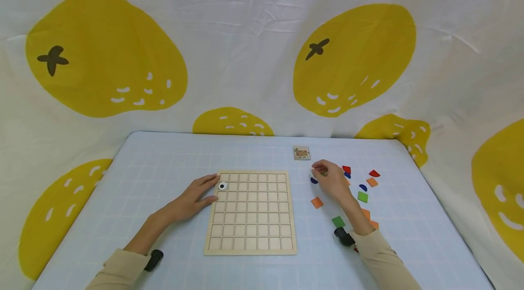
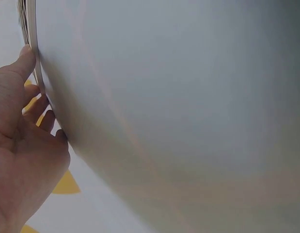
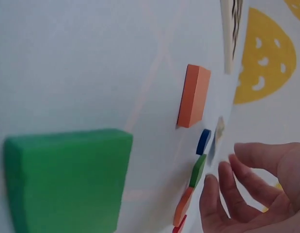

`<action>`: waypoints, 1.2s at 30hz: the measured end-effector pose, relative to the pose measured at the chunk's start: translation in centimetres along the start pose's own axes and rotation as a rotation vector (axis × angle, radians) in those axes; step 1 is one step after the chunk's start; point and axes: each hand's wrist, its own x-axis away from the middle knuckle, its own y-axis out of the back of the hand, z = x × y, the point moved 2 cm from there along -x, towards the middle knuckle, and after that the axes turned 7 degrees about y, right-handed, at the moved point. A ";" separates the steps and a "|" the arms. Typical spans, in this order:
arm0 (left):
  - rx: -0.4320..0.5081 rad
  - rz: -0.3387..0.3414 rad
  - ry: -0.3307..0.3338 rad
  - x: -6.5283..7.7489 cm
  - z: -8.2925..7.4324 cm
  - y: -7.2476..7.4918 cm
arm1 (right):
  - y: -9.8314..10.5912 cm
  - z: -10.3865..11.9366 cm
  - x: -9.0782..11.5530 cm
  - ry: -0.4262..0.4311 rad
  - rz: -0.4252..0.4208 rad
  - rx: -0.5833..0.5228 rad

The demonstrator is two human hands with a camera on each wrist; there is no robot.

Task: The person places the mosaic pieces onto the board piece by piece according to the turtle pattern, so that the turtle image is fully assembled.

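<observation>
In the head view, my left hand rests at the left edge of a wooden grid board. The left wrist view shows that hand's thumb touching the board's side, its fingers low at the table. A white disc with a black dot lies in an upper-left cell of the board. My right hand hovers over the scattered pieces, fingers bent loosely. In the right wrist view, nothing shows between thumb and fingertips; a green piece and a dark blue half-round piece lie beside them.
A small picture card lies beyond the board. Around the right arm are an orange square, green squares, a blue half-round and red pieces. The right forearm partly covers several pieces. A patterned curtain hangs behind the table.
</observation>
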 end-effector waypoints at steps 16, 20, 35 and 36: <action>-0.001 -0.006 -0.002 0.0 0.0 -0.1 | 0.7 -0.9 -0.1 0.020 0.057 0.059; -0.005 0.003 0.011 -0.1 0.2 -0.2 | 0.7 -0.8 -0.2 0.017 0.074 0.077; 0.006 0.015 0.015 -0.3 0.3 0.0 | 0.7 0.2 -0.5 0.115 0.000 0.099; 0.003 0.013 0.010 -0.3 0.3 0.0 | 0.6 0.4 -0.5 0.118 -0.002 0.097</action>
